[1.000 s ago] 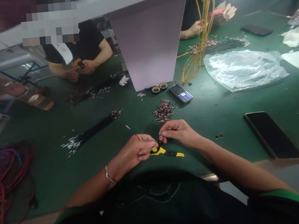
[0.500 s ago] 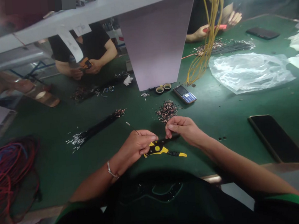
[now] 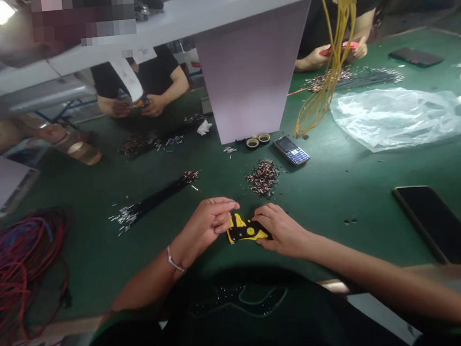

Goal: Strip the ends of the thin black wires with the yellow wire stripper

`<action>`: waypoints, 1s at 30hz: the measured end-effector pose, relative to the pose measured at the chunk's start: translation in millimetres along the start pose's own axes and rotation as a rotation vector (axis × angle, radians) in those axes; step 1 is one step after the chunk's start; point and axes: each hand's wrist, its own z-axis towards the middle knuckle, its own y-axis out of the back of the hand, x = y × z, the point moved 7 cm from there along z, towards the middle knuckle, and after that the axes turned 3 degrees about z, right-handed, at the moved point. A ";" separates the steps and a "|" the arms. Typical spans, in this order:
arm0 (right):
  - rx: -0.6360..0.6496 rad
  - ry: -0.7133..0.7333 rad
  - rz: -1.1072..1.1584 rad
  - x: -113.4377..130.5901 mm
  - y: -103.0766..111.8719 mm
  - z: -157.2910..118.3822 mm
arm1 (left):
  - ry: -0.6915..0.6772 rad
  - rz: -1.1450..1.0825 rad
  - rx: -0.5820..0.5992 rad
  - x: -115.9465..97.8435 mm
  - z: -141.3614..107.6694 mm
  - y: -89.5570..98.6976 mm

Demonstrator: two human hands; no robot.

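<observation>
My left hand (image 3: 212, 221) is closed in a pinch on a thin black wire (image 3: 200, 193), whose pale tip sticks up beyond the knuckles. Just right of those fingertips is the head of a yellow and black wire stripper (image 3: 250, 231). The fingers of my right hand (image 3: 279, 229) are wrapped round the tool's handles, which the palm hides. Beyond the hands lies a heap of small copper-and-black bits (image 3: 262, 179). A bundle of black wires (image 3: 158, 196) with bare ends rests to the left.
A keypad phone (image 3: 292, 151) and two tape rolls (image 3: 258, 141) lie beyond the heap. At right are a large phone (image 3: 440, 224) and a plastic bag (image 3: 399, 115). Red and blue cables (image 3: 25, 272) coil at left. Co-workers' hands (image 3: 152, 104) work across the table, beyond a panel (image 3: 254, 79).
My right hand has moved down from near the left fingertips and taken hold of the wire stripper. My left hand still pinches the wire. The whole view has shifted slightly.
</observation>
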 end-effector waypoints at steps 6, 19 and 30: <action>-0.141 -0.202 0.379 -28.9 21.7 -2.3 | -0.017 -0.022 -0.033 -8.6 0.0 6.0; -0.111 -0.420 1.628 -33.4 23.3 -5.5 | -0.033 0.055 -0.055 -11.7 3.8 13.2; 0.169 -0.462 1.546 -17.7 6.8 -10.7 | 0.045 0.094 0.087 -14.1 3.4 8.4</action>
